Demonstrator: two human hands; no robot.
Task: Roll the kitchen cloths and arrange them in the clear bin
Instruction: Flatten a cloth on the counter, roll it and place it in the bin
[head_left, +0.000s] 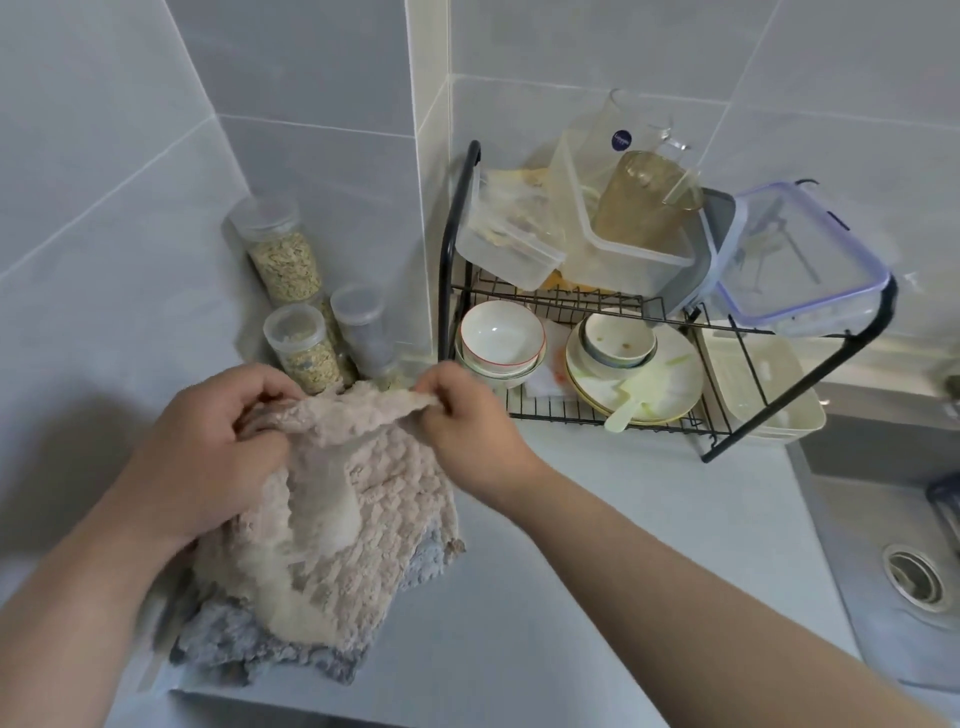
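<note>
A beige textured kitchen cloth (358, 499) hangs between both my hands above the counter. My left hand (213, 447) grips its upper left corner, and my right hand (462, 415) pinches the top edge on the right. The cloth droops down onto a grey cloth (228, 644) that lies flat on the counter beneath it. Several clear plastic containers (613, 244) sit on the top shelf of the dish rack; I cannot tell which one is the clear bin.
A black wire dish rack (800, 395) stands at the back right with bowls (501, 332) and plates (670, 374) on its lower shelf. Jars of grain (291, 265) fill the corner behind my hands. A steel sink (893, 525) lies at the right.
</note>
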